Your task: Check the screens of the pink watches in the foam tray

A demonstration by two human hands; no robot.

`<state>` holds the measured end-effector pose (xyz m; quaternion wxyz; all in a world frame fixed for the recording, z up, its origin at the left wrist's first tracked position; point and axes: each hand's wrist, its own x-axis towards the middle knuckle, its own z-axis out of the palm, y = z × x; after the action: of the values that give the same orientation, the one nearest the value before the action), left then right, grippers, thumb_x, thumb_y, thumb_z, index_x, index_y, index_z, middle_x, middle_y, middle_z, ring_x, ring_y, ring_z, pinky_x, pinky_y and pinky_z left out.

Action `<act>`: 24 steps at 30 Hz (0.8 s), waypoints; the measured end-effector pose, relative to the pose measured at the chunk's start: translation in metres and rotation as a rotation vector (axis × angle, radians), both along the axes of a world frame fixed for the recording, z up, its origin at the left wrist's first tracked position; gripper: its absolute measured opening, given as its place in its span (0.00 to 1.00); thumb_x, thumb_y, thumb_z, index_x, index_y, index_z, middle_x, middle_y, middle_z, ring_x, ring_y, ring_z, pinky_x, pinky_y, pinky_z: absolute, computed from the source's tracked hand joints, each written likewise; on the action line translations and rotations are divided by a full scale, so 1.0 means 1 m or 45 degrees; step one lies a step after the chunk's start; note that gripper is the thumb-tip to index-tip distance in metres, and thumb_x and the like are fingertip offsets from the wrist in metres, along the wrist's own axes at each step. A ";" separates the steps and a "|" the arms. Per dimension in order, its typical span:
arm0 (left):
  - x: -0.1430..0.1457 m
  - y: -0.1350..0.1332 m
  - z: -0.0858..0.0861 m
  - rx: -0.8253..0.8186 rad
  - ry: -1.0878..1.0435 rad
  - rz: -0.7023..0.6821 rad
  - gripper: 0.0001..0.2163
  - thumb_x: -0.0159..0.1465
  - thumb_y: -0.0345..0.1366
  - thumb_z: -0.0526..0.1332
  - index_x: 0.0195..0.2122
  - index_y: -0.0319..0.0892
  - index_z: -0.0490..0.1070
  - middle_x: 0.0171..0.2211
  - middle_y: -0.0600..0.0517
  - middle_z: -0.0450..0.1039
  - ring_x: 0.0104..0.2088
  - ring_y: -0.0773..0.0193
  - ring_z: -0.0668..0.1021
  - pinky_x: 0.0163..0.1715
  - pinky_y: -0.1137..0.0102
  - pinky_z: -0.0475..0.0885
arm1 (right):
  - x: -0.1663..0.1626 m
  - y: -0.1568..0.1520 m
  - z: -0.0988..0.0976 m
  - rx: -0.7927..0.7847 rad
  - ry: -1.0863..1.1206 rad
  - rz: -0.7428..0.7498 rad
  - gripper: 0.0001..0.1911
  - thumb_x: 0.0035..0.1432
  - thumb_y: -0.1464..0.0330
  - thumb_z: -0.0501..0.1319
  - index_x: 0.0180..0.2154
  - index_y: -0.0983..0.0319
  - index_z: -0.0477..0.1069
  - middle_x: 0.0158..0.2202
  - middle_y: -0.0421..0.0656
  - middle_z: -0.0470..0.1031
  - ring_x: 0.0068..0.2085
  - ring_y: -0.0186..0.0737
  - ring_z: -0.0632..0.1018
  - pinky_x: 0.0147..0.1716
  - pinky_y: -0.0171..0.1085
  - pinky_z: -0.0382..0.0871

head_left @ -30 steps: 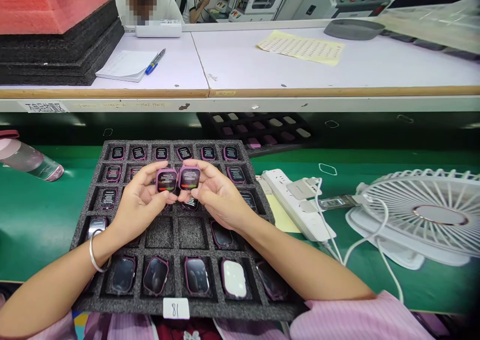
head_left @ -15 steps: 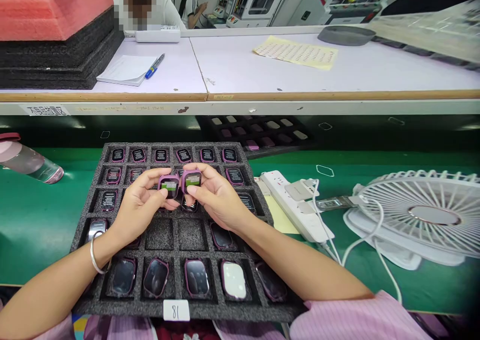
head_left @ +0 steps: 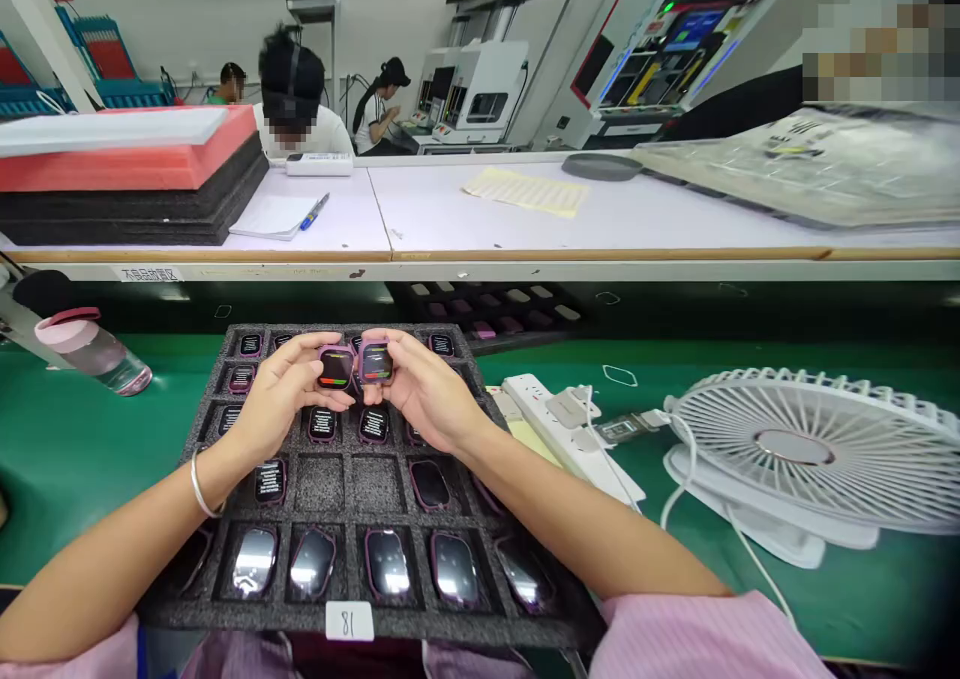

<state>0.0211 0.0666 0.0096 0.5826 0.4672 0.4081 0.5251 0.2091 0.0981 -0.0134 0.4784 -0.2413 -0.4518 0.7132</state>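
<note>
A black foam tray [head_left: 341, 484] with several pockets lies on the green mat in front of me, most pockets holding purple-framed smartwatch bodies. My left hand [head_left: 281, 394] is closed on one lit watch body [head_left: 334, 367] and my right hand [head_left: 420, 389] is closed on a second one [head_left: 376, 362]. Both watches are held side by side above the tray's far rows, screens facing me. Two pockets in the middle row stand empty. A white label reading 81 [head_left: 349, 620] is stuck on the tray's near edge.
A white desk fan [head_left: 802, 454] lies at the right, with a white power strip [head_left: 559, 419] and cables beside the tray. A pink-capped bottle [head_left: 90, 351] lies at the left. A raised white shelf [head_left: 525, 224] carries foam stacks, a notepad, a pen. Other people sit beyond.
The camera tilted up, showing more of the room behind. My hands stayed together over the tray's far rows with both watches; the screens changed their display.
</note>
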 end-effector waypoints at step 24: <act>0.009 0.062 0.102 0.812 0.087 0.152 0.27 0.50 0.26 0.67 0.53 0.43 0.72 0.42 0.51 0.78 0.32 0.68 0.82 0.36 0.72 0.81 | 0.005 0.070 0.122 0.855 -0.084 0.013 0.28 0.50 0.73 0.67 0.53 0.58 0.66 0.43 0.40 0.76 0.37 0.36 0.81 0.43 0.38 0.79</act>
<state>0.0304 0.1284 0.1115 0.3611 0.6189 0.2691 0.6435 0.2146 0.1679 0.1084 0.5127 -0.0908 -0.6781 0.5188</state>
